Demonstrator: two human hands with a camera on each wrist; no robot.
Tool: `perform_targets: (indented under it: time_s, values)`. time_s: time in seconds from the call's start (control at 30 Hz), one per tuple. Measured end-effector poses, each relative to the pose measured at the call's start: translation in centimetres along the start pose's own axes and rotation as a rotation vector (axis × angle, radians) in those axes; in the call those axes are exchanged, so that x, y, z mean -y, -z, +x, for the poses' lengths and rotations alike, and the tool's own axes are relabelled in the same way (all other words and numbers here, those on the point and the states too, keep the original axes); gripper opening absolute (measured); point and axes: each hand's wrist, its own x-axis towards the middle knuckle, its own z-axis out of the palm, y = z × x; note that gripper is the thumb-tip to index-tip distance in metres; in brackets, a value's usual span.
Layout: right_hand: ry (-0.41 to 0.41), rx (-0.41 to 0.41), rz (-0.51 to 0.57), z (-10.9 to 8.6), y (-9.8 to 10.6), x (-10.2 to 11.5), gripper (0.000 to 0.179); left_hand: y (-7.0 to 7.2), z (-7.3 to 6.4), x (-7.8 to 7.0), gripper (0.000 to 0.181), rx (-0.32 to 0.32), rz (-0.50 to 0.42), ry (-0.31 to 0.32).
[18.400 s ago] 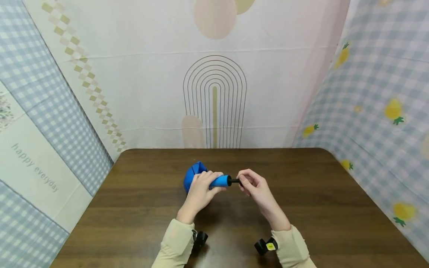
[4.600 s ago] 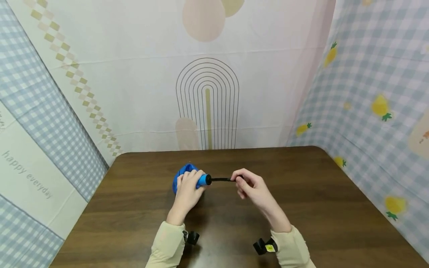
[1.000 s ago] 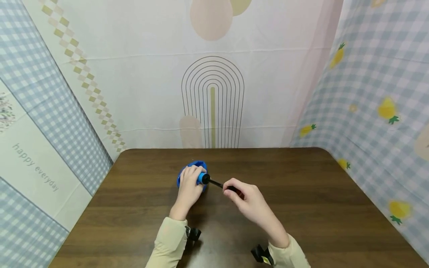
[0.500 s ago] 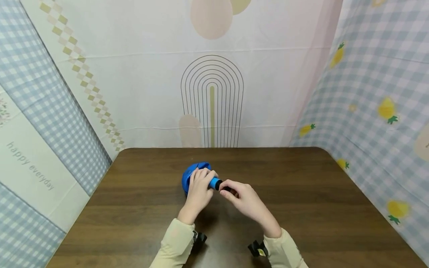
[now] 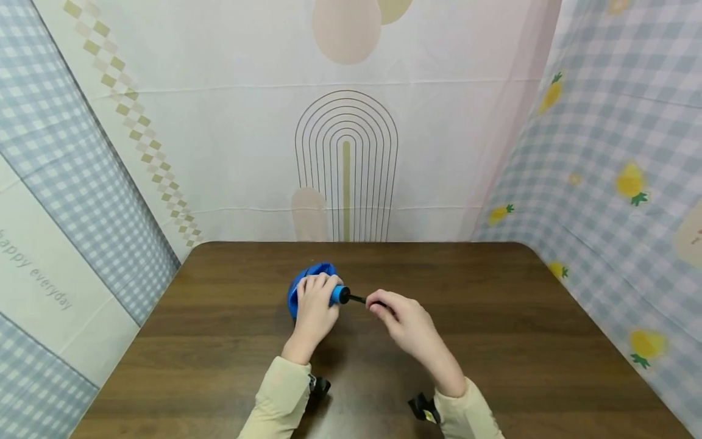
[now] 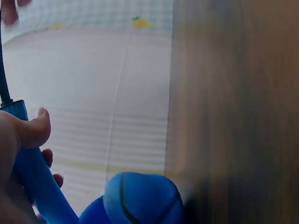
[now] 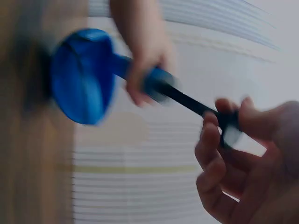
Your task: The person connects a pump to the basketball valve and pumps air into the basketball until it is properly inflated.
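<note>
A dented, partly collapsed blue ball (image 5: 294,292) with dark seam lines lies on the table; one side is caved in like a bowl in the right wrist view. A blue hand pump (image 6: 39,182) points into the ball; their joint is hidden. My left hand (image 5: 315,308) wraps its fingers around the pump barrel, beside the ball. From the barrel's black end cap a thin black rod (image 7: 189,100) sticks out. At its far end, my right hand (image 5: 408,323) pinches the black handle (image 7: 229,126) between thumb and fingers.
The dark brown wooden table (image 5: 521,341) runs under both arms. White and checked cloths (image 5: 247,152) hang behind and on both sides. A black camera mount (image 5: 320,386) is strapped at the left wrist, another at the right wrist.
Half a second ago the rod was pushed in and the hands were close together. Now the rod shows again, the left hand, pump and ball having shifted left. The ball stays dented.
</note>
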Motion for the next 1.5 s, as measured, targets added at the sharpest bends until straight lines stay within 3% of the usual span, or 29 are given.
perform_targets:
  time_s: [0.17, 0.37, 0.5, 0.6, 0.7, 0.83, 0.97, 1.1, 1.23, 1.5]
  values:
    - [0.012, -0.047, -0.039, 0.2, -2.1, 0.0, 0.004, -0.5, -0.1, -1.6, 0.028, 0.007, 0.013, -0.105]
    - [0.009, 0.068, 0.137, 0.3, -1.3, -0.5, 0.007, -0.1, -0.1, -1.4, 0.029, 0.064, -0.004, -0.119]
    - [0.042, 0.128, 0.181, -0.2, 0.6, 0.5, 0.009, 0.5, 0.2, -0.2, 0.022, 0.055, -0.034, -0.08]
    - [0.075, 0.13, 0.216, -0.7, 1.9, 1.4, 0.008, 1.2, 0.3, 0.8, 0.017, 0.016, -0.067, -0.012]
    - [0.113, 0.101, 0.263, -0.9, 2.3, 1.8, 0.007, 1.8, 0.4, 1.0, 0.021, -0.001, -0.09, 0.016]
    - [0.144, 0.047, 0.276, -0.4, 0.9, 1.6, 0.007, 1.9, 0.4, 0.2, 0.033, -0.001, -0.092, -0.054]
    - [0.118, 0.034, 0.245, 0.1, -0.9, 1.2, 0.007, 1.4, 0.4, -1.1, 0.032, 0.019, -0.097, -0.165]
    - [0.08, 0.027, 0.232, 0.4, -1.3, 0.9, 0.007, 1.1, 0.4, -1.7, 0.026, 0.031, -0.086, -0.204]
    - [0.073, 0.057, 0.227, 0.2, -0.2, 1.0, 0.009, 1.3, 0.5, -1.2, 0.023, 0.05, -0.084, -0.186]
    - [0.119, 0.081, 0.284, -0.8, 2.6, 2.1, 0.008, 2.1, 1.0, 1.1, 0.021, 0.072, -0.122, -0.039]
